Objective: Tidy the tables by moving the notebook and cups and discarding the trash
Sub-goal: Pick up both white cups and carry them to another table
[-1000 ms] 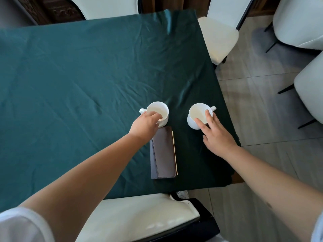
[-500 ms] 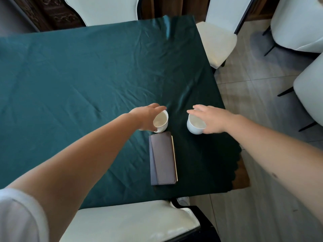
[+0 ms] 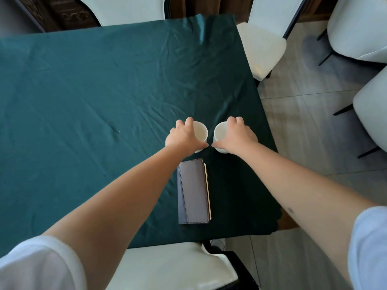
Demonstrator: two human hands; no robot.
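Two white cups stand side by side on the green tablecloth [image 3: 88,105]. My left hand [image 3: 184,137] wraps over the left cup [image 3: 200,131] from above, fingers round its far rim. My right hand [image 3: 236,136] grips the right cup [image 3: 219,132] the same way. Both handles are hidden under my hands. A dark brown closed notebook [image 3: 193,191] lies flat just in front of the cups, between my forearms, near the table's front right corner.
A cream chair seat [image 3: 167,268] sits right below the table's front edge. A white chair [image 3: 263,42] stands at the table's far right corner, and more white chairs [image 3: 372,101] stand on the tiled floor to the right. Another chair back [image 3: 121,9] is behind the table.
Both hands went from touching the cups' sides to closing over their tops. The cups have slid closer together and a little away from the notebook.
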